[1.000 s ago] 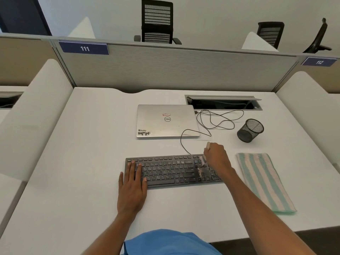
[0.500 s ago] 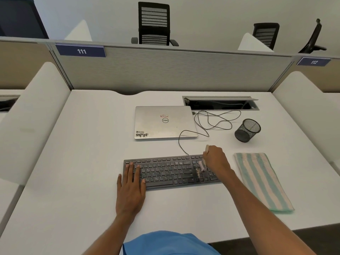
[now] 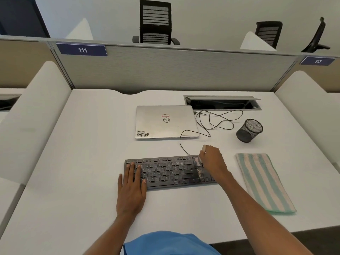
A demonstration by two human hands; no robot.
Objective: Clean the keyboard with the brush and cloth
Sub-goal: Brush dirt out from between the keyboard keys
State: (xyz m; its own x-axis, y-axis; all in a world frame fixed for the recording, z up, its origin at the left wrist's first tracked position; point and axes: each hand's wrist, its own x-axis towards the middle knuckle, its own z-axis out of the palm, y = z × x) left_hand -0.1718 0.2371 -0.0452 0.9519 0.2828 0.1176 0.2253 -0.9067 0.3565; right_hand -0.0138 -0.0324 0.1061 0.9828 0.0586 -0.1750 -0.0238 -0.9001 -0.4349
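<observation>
- Keyboard (image 3: 169, 171) is set on the desk (image 3: 82, 162), near the front edge.
- Its left end is pressed by the left hand (image 3: 131, 188), fingers straight.
- The brush (image 3: 199, 163) is gripped in the right hand (image 3: 213, 161); its bristles seemingly touch the right-hand keys.
- The cloth (image 3: 263, 183) is laid flat just beside.

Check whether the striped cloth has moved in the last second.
No. The striped cloth lies where it did, flat on the desk to the right of the keyboard, with the same gap to the mesh cup.

The right hand (image 3: 214, 162) mostly hides the brush (image 3: 199, 161).
</observation>
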